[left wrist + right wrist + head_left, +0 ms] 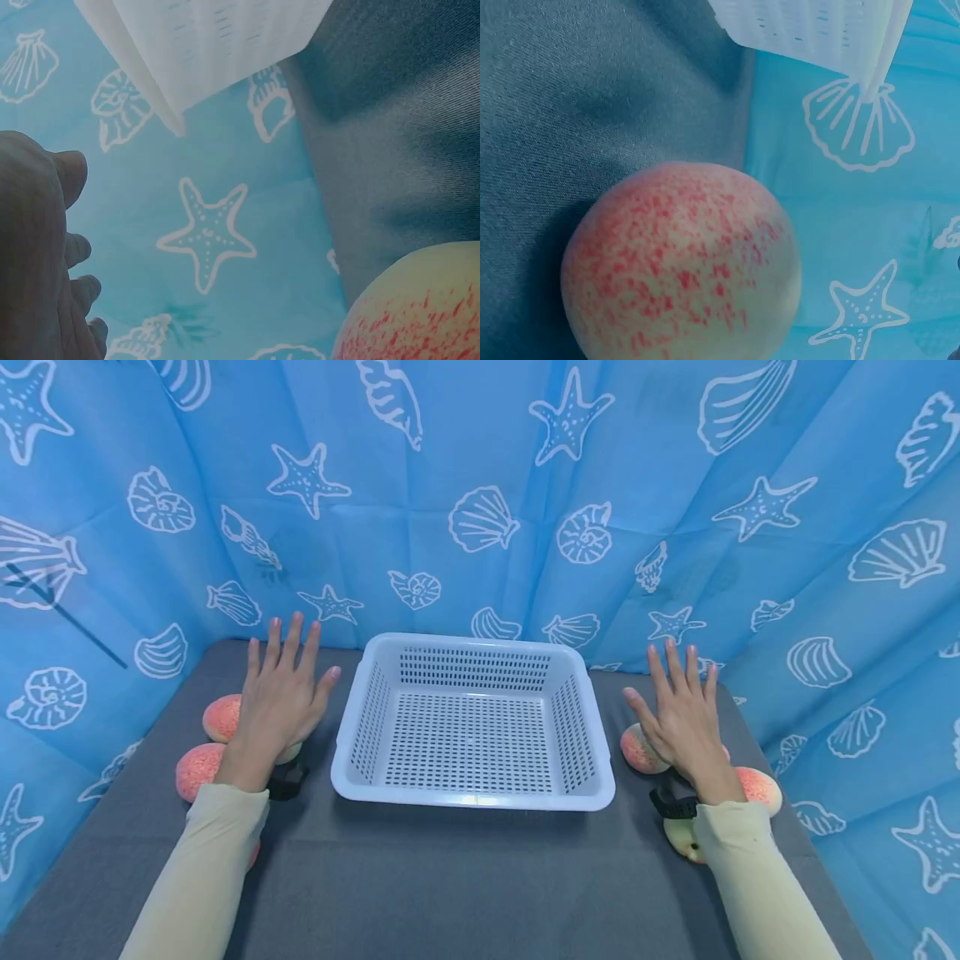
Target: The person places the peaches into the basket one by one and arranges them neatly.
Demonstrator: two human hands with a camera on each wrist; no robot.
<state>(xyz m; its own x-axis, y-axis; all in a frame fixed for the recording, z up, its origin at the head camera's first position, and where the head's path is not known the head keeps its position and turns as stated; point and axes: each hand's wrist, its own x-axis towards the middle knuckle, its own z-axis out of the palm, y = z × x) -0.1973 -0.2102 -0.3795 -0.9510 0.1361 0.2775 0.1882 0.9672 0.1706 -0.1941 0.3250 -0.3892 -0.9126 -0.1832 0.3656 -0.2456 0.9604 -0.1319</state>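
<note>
My left hand (279, 702) is spread with straight fingers over a group of peaches (198, 772) on the left of the table, and it holds nothing. On the other side my right hand (684, 727) also has its fingers straight, above more peaches (642, 750). Between the hands stands a white perforated basket (472, 803) with nothing in it. In the left wrist view a yellow-and-red peach (420, 315) shows at the lower right, apart from the fingers (84, 292). A speckled peach (682, 262) fills the lower part of the right wrist view.
Grey cloth (450, 885) covers the table. A blue curtain (480, 485) with white shells and starfish hangs behind it and along both sides. Black straps (287, 781) circle the wrists. One greenish peach (684, 839) lies beside the right sleeve (757, 877).
</note>
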